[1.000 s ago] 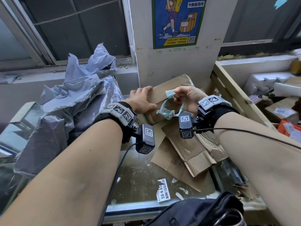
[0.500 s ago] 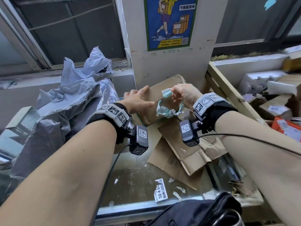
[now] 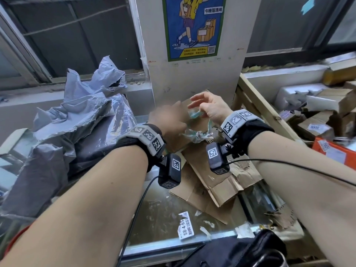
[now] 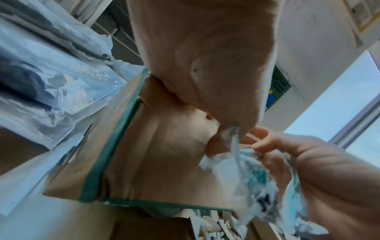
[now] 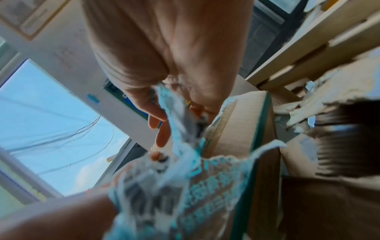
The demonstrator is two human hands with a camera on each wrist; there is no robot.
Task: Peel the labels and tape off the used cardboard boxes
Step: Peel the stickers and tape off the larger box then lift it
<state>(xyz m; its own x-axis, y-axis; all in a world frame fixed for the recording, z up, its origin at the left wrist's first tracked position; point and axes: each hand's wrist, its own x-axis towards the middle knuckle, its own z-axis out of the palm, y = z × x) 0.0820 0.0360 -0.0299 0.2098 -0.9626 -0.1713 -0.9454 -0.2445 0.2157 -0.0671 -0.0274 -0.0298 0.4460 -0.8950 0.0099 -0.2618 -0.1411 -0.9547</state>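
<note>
A brown cardboard box (image 3: pixel 200 125) with green tape along its edges (image 4: pixel 111 146) leans against the white pillar. A crumpled strip of teal-and-white printed tape (image 3: pixel 196 132) hangs between my two hands in front of it. My right hand (image 3: pixel 207 106) has its fingers spread, and the tape (image 5: pixel 180 146) clings to its palm side. My left hand (image 3: pixel 167 117), blurred by motion, has reached across. Its fingertips (image 4: pixel 226 129) pinch the tape's upper end (image 4: pixel 234 134). Neither hand touches the box.
Crumpled grey plastic bags (image 3: pixel 77 122) are piled on the left. Flattened cardboard (image 3: pixel 212 182) lies on the glass-topped table (image 3: pixel 163 218), with a peeled label (image 3: pixel 185 226) stuck to it. A black bag (image 3: pixel 240 251) sits at the near edge. A wooden frame (image 3: pixel 260 106) borders a heap of boxes (image 3: pixel 317 116) on the right.
My left hand has let go of the box's top edge and moved right onto the tape. My right hand's fingers have spread from their pinch on the tape.
</note>
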